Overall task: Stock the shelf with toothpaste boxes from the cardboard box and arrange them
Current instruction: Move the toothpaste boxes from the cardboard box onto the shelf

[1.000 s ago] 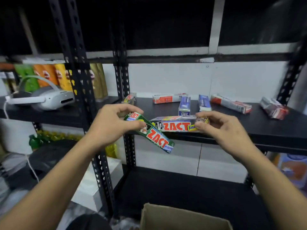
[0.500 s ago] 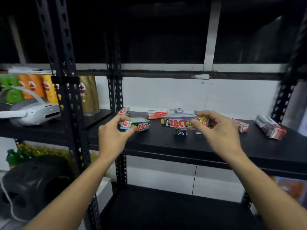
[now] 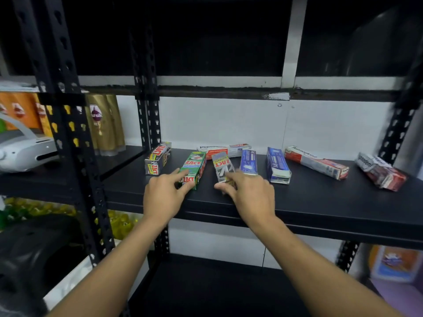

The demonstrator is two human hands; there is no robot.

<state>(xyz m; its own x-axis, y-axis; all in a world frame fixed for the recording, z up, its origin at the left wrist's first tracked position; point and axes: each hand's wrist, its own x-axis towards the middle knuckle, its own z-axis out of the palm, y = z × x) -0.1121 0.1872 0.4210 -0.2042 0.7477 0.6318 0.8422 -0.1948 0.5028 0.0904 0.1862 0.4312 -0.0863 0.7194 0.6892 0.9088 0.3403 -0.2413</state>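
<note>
Green box (image 3: 193, 169) pinched by left fingers (image 3: 174, 176); right fingers (image 3: 225, 188) curl round yellow-grey box (image 3: 221, 165).

Over on the left-hand rack (image 3: 128, 160), gold Sunsilk pouches (image 3: 104, 124) stand upright beside orange pouches (image 3: 20, 110), and a white headset (image 3: 25, 152) lies in front of those. Yellow bottles (image 3: 121, 223) sit one level down. Low on the right is a blurred orange and purple packet (image 3: 393, 264).

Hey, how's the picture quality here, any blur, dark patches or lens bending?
Head view: the wide lens bows the shelf posts at the edges; the bay above the shelf is nearly black; the right hand and the grey box it holds look smeared; the green box label reads clearly.
</note>
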